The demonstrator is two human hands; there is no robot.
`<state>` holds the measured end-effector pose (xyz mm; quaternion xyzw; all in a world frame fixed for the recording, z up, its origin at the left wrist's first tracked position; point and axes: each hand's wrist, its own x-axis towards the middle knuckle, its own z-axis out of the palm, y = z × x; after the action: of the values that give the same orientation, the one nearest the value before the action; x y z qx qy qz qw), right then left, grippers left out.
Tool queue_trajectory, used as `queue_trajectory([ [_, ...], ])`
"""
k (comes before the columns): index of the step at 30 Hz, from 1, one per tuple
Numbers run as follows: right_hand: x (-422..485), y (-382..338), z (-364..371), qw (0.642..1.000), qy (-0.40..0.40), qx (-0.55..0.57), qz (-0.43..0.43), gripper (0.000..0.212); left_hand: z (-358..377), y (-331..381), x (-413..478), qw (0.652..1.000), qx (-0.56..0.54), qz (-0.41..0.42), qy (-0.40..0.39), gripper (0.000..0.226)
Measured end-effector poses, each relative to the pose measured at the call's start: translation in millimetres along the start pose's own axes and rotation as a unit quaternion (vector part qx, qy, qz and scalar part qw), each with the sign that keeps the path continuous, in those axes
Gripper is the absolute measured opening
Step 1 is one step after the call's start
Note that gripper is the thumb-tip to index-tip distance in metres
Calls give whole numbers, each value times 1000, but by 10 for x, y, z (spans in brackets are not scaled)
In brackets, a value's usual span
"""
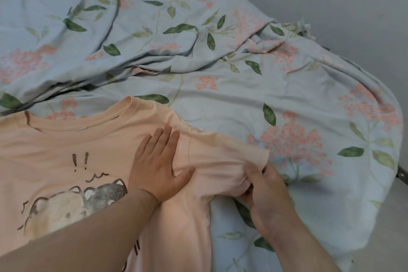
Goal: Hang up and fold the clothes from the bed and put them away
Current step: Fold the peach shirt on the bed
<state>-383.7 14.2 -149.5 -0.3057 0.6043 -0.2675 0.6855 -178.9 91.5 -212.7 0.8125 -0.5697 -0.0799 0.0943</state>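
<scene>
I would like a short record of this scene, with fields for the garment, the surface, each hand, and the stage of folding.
Garment: peach fabric T-shirt with a printed cartoon bear, lying front up
Surface: light blue floral bed sheet, wrinkled
Left hand: flat, fingers straight, presses the shirt beside the shoulder seam
Right hand: pinches the short sleeve near its hem
Stage: sleeve spread outward, not yet folded in
</scene>
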Motion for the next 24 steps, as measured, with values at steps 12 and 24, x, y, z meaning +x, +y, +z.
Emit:
queue_trajectory([
  [12, -162, -419, 195, 966, -153, -185, -93, 89, -211, 16, -133, 991, 12, 86, -101, 121],
  [24, -748, 678, 1973, 878, -254, -388, -117, 91, -949, -996, -1444, 827, -439, -284, 207, 38],
])
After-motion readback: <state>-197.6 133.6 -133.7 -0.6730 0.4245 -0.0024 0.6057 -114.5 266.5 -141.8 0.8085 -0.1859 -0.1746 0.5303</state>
